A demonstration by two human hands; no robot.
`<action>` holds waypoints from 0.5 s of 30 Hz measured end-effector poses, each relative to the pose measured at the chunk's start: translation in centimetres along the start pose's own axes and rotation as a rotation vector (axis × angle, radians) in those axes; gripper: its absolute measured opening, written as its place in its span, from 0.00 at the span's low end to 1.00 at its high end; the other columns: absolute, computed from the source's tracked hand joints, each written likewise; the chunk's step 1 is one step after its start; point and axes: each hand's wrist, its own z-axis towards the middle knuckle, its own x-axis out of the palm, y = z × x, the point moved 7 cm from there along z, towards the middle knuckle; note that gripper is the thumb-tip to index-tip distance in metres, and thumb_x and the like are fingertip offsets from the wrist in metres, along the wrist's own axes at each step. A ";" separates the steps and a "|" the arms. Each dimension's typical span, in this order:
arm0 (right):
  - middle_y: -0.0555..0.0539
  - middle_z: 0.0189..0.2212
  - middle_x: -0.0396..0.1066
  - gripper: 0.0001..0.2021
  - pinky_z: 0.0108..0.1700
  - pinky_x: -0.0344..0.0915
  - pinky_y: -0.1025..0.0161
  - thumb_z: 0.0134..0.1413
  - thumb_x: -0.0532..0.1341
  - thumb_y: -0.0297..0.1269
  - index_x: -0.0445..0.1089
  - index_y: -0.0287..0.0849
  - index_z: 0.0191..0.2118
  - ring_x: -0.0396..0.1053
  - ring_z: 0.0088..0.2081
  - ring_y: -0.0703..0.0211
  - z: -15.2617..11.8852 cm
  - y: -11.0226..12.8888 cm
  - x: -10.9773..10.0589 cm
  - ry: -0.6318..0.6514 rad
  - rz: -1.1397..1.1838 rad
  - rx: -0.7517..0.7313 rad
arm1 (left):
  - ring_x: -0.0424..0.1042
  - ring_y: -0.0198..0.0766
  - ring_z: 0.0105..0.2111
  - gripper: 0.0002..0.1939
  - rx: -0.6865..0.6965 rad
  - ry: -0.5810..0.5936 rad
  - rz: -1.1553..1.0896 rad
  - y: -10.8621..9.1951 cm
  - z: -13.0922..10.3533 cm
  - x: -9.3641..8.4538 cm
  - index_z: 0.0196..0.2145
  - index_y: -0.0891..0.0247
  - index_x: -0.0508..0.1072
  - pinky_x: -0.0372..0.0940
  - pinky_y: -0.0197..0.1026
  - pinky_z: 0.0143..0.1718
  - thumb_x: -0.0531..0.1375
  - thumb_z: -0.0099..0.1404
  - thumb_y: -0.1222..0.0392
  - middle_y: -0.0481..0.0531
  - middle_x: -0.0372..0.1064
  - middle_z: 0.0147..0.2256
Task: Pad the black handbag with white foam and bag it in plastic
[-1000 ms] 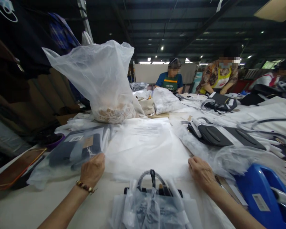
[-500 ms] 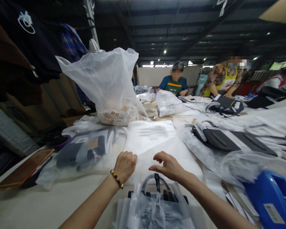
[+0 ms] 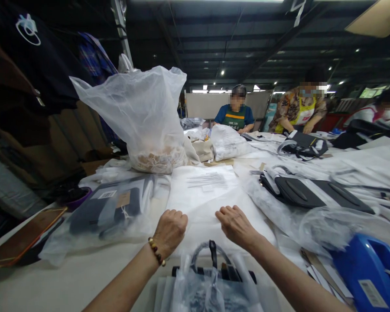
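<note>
My left hand (image 3: 172,232), with a bead bracelet at its wrist, is closed over the near left part of a stack of white plastic bags (image 3: 208,195). My right hand (image 3: 235,223) is closed too, over the stack's right side. Each seems to pinch plastic film, but what lies inside the fingers is too faint to make out. Below and between my forearms stands a handbag (image 3: 214,286) in clear plastic, its looped handles upright. Neither hand touches the handbag.
A wrapped dark bag (image 3: 110,203) lies left, behind it a tall translucent sack (image 3: 143,117). Right are a black bag (image 3: 299,193) and a blue container (image 3: 360,268). A brown tablet-like case (image 3: 26,236) is far left. People work across the table.
The fingers of my right hand, apart before, have closed. My left hand remains closed in nearly the same place. The view has shifted slightly.
</note>
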 end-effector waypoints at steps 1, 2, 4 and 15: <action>0.42 0.32 0.69 0.12 0.40 0.53 0.60 0.49 0.51 0.19 0.68 0.39 0.33 0.65 0.35 0.56 -0.7 -1.4 0.3 0.005 -0.022 0.039 | 0.69 0.44 0.32 0.12 -0.019 -0.012 0.013 0.8 -0.5 0.2 0.27 0.67 0.70 0.60 0.43 0.33 0.49 0.60 0.74 0.57 0.70 0.27; 0.41 0.32 0.70 0.13 0.40 0.54 0.60 0.49 0.50 0.18 0.68 0.38 0.32 0.66 0.35 0.55 -1.4 -2.8 0.6 0.009 -0.041 0.084 | 0.69 0.44 0.31 0.12 -0.037 -0.024 0.024 1.5 -1.0 0.4 0.26 0.66 0.70 0.60 0.43 0.33 0.49 0.61 0.74 0.56 0.69 0.27; 0.40 0.31 0.70 0.14 0.38 0.55 0.60 0.49 0.49 0.17 0.69 0.37 0.31 0.67 0.34 0.54 -3.2 -5.6 1.1 0.017 -0.066 0.173 | 0.69 0.43 0.30 0.12 -0.071 -0.050 0.043 3.1 -2.1 0.8 0.25 0.65 0.69 0.60 0.42 0.33 0.50 0.60 0.74 0.55 0.69 0.26; 0.45 0.45 0.70 0.19 0.48 0.60 0.58 0.43 0.57 0.26 0.69 0.44 0.45 0.66 0.47 0.53 -5.1 -4.6 -0.9 -0.032 0.326 0.251 | 0.68 0.39 0.24 0.14 -0.123 -0.208 0.076 4.7 -3.0 0.9 0.22 0.63 0.66 0.57 0.39 0.28 0.49 0.54 0.80 0.50 0.67 0.21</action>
